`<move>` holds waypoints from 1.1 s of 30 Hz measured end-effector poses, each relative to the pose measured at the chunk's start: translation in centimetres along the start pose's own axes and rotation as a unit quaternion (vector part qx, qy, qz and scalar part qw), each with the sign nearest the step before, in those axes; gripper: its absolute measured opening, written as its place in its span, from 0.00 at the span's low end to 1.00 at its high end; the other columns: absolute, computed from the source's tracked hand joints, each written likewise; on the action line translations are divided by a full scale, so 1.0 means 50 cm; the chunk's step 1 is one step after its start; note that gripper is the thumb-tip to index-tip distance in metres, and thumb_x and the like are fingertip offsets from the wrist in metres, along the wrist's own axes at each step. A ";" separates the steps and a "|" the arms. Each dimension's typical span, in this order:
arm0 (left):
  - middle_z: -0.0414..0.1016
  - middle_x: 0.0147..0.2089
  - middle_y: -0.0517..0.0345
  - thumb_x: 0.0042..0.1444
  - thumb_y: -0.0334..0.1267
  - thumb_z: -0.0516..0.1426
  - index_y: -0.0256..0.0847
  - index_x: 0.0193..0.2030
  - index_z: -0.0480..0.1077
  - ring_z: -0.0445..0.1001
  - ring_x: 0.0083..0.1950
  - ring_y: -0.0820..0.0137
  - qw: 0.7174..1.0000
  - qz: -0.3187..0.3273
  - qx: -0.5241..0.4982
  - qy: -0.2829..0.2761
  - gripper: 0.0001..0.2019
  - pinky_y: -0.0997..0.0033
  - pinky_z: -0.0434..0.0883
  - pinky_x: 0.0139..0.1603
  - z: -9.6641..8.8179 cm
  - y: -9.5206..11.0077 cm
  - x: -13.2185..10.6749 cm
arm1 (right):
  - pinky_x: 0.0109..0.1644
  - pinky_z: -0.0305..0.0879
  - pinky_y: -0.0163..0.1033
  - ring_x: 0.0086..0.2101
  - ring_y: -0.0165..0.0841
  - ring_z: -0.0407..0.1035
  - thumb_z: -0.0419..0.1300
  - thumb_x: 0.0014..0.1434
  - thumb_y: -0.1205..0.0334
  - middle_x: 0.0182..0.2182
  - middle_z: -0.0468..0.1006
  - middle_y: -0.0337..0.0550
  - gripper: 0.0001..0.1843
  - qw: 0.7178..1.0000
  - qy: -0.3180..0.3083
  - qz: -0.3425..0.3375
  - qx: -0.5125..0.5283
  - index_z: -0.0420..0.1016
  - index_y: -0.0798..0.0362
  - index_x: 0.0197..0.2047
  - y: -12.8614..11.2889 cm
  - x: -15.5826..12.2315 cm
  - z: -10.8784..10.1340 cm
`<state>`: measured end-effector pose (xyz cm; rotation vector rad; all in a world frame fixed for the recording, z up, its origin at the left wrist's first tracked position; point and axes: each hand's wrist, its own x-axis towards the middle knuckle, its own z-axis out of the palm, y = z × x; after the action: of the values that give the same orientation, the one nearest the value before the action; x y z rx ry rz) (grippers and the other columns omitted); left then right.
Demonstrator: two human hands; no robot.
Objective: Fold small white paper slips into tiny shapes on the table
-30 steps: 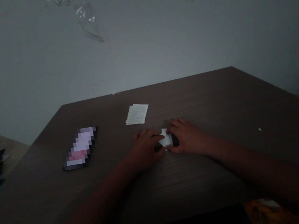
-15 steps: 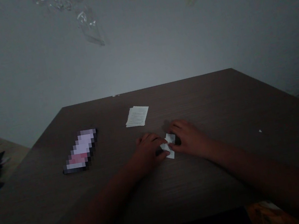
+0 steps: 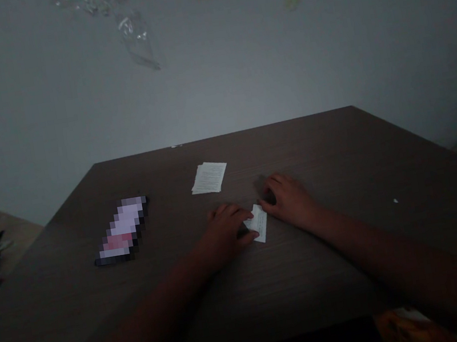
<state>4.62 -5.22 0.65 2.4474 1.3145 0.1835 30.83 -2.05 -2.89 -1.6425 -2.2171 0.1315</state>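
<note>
A small white folded paper slip (image 3: 258,223) lies on the dark wooden table (image 3: 342,176) between my hands. My left hand (image 3: 226,230) rests on the table with its fingers curled, thumb and fingertips pinching the slip's left edge. My right hand (image 3: 287,199) lies just right of the slip, fingers loosely bent on the table, its fingertips at the slip's top corner. The light is dim and fine detail is hard to read.
A second white printed paper (image 3: 209,177) lies farther back on the table. A dark phone-shaped object with a blurred screen (image 3: 121,230) lies to the left. A tiny white scrap (image 3: 396,201) sits at the right. A pale wall stands behind; clear plastic hangs at top.
The slip went from being covered by both hands to lying flatter and more exposed. My right hand drew back to the right, off the slip; my left hand kept its hold.
</note>
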 end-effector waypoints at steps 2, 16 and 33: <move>0.89 0.71 0.45 0.73 0.40 0.74 0.49 0.68 0.88 0.82 0.75 0.40 1.000 0.003 -0.003 0.004 0.19 0.39 0.75 0.79 0.001 -0.002 0.000 | 0.66 0.80 0.61 0.62 0.58 0.82 0.71 0.80 0.56 0.59 0.87 0.58 0.08 1.000 -0.013 -0.005 0.003 0.89 0.50 0.56 0.002 0.000 -0.005; 0.86 0.72 0.44 0.70 0.40 0.76 0.49 0.72 0.82 0.82 0.75 0.41 0.998 0.024 0.016 0.052 0.25 0.41 0.79 0.78 0.003 -0.020 0.002 | 0.63 0.76 0.53 0.53 0.46 0.82 0.77 0.71 0.65 0.48 0.90 0.47 0.06 0.974 -0.037 -0.069 0.214 0.86 0.47 0.44 -0.008 -0.011 -0.006; 0.84 0.73 0.43 0.75 0.35 0.68 0.46 0.74 0.80 0.84 0.76 0.46 0.975 0.086 -0.088 0.187 0.23 0.33 0.81 0.81 0.029 -0.079 0.006 | 0.68 0.80 0.64 0.59 0.55 0.84 0.74 0.74 0.61 0.53 0.92 0.54 0.07 0.982 0.000 -0.163 0.097 0.88 0.47 0.55 -0.029 -0.041 -0.016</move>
<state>2.11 -3.36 -2.15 2.4486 1.1614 0.8054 30.33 -4.55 -2.23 -1.1634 -2.3544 0.2488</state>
